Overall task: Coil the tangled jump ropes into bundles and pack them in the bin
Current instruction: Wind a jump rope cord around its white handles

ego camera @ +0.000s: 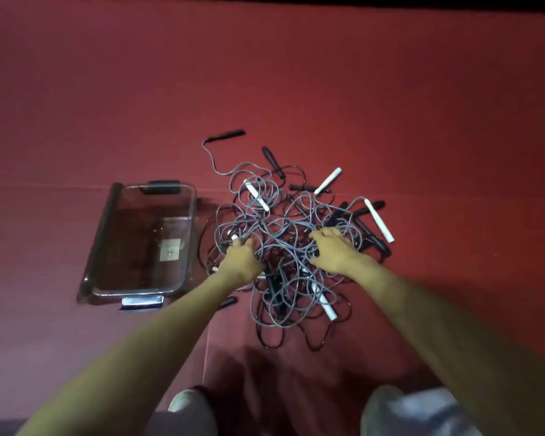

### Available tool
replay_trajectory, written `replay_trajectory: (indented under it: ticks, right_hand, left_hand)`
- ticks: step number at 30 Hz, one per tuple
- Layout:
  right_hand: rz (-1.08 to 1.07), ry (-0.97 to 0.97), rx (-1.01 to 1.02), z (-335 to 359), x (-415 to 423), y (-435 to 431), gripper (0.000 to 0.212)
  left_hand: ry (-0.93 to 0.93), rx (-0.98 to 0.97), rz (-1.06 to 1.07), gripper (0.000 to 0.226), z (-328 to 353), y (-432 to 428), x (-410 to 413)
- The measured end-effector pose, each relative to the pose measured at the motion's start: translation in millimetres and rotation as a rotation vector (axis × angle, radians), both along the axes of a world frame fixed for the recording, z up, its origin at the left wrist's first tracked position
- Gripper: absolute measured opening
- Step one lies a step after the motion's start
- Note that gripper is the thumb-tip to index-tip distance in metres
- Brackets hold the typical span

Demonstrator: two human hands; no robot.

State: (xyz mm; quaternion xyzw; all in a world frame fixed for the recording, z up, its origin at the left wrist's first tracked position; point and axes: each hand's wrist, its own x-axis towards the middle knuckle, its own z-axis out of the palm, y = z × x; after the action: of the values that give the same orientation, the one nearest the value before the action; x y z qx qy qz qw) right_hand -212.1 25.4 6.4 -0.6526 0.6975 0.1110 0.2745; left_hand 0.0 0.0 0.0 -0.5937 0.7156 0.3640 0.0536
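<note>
On a red floor mat [390, 105], the tangled jump ropes [283, 234] lie in one heap just right of the clear bin [99, 243], which holds no rope. The left hand [241, 259] curls its fingers into the cords. The right hand [337, 250] rests spread on top, gripping nothing. No bundle is coiled yet, so all the coiling and packing is left.

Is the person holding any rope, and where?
Cannot tell: the left hand and right hand both rest on the tangled pile of grey and black jump ropes; no clear grip.
</note>
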Motion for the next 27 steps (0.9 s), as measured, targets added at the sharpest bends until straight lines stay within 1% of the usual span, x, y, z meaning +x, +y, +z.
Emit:
replay_trajectory:
  ticks: [3,6,7,9,10,11,12,14,15,16,17,18,19,20,21,22,23,25,27]
  right_hand:
    - [0.002,0.039,0.03,-27,-8,0,0.066]
    - [-0.004,0.011,0.073,-46,-19,-6,0.068]
    - [0.033,0.021,0.087,-50,-23,-9,0.063]
    - [0.117,0.052,0.066,-55,-28,-15,0.033]
    - [0.137,0.052,0.001,-60,-33,-18,0.021]
    - [0.138,0.018,-0.095,-61,-35,-22,0.017]
    - [0.11,-0.048,-0.196,-58,-36,-24,0.018]
    - [-0.013,-0.245,-0.382,-48,-38,-30,0.018]
    - [-0.06,-0.335,-0.423,-41,-39,-33,0.015]
    - [-0.096,-0.421,-0.442,-34,-40,-35,0.012]
    - [-0.124,-0.492,-0.436,-28,-41,-34,0.009]
    - [-0.14,-0.554,-0.432,-18,-41,-31,0.006]
    - [-0.171,-0.607,-0.405,-9,-40,-30,0.007]
    - [-0.227,-0.668,-0.363,-2,-39,-28,0.01]
    - [-0.285,-0.716,-0.331,11,-37,-22,0.01]
    - [-0.338,-0.757,-0.319,24,-33,-15,0.01]
    - [-0.394,-0.801,-0.324,37,-28,-9,0.01]
    - [-0.515,-0.888,-0.33,64,-19,1,0.014]
    - [-0.555,-0.933,-0.308,95,-11,11,0.013]
  left_hand:
    - [0.054,0.013,0.012,0.053,-20,-2,-13]
    - [0.136,-0.013,0.028,0.049,-34,-10,-30]
    - [0.161,-0.023,0.034,0.048,-41,-15,-36]
    - [0.196,-0.033,0.019,0.047,-52,-22,-45]
    - [0.211,-0.041,-0.004,0.047,-56,-25,-49]
    - [0.232,-0.045,-0.036,0.048,-60,-26,-53]
    - [0.258,-0.044,-0.076,0.05,-61,-27,-57]
    - [0.329,-0.066,-0.144,0.057,-61,-26,-64]
    - [0.366,-0.063,-0.139,0.06,-59,-26,-66]
    - [0.403,-0.058,-0.108,0.058,-52,-27,-69]
    - [0.445,-0.052,-0.065,0.05,-48,-27,-70]
    - [0.494,-0.049,-0.035,0.036,-37,-28,-70]
    - [0.553,-0.007,0.002,0.021,-29,-29,-69]
    - [0.625,0.075,0.045,0.009,-22,-29,-68]
    - [0.693,0.149,0.083,0.008,-9,-25,-67]
    - [0.735,0.2,0.117,0.012,4,-18,-65]
    - [0.744,0.214,0.13,0.014,16,-11,-63]
    - [0.726,0.174,0.142,0.015,38,6,-56]
    - [0.727,0.128,0.164,0.015,60,24,-47]
